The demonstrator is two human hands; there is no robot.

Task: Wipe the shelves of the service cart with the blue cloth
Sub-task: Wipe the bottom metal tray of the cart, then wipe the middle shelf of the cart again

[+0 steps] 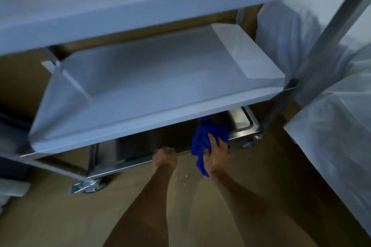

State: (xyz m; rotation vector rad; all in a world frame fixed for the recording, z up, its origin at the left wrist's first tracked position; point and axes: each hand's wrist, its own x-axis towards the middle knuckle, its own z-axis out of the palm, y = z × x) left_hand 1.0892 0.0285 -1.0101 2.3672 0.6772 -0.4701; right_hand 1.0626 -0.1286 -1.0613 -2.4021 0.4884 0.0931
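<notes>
The blue cloth (pixel 208 138) lies bunched on the bottom shelf (pixel 241 124) of the service cart, near that shelf's front edge and toward its right end. The right hand (pixel 215 154) presses down on it, fingers spread and curled over the folds. The left hand (pixel 163 156) grips the front lip of the same shelf, fingers wrapped over the edge.

The main risk, as I judge it, is the middle shelf (pixel 160 78) overhanging close above: reaching deeper could knock the knuckles or forearm against its underside, and the back of the bottom shelf, which is hidden from this view, may go unwiped. The cart stands on castors (pixel 88 185); I cannot tell whether they are locked, so a hard push could roll it away, though the left hand's hold should steady it. A tail of cloth hangs over the front edge and could drag on the floor (pixel 60 216).

The cloth's long axis runs roughly front to back across the shelf, its loose tail pointing toward the person.
</notes>
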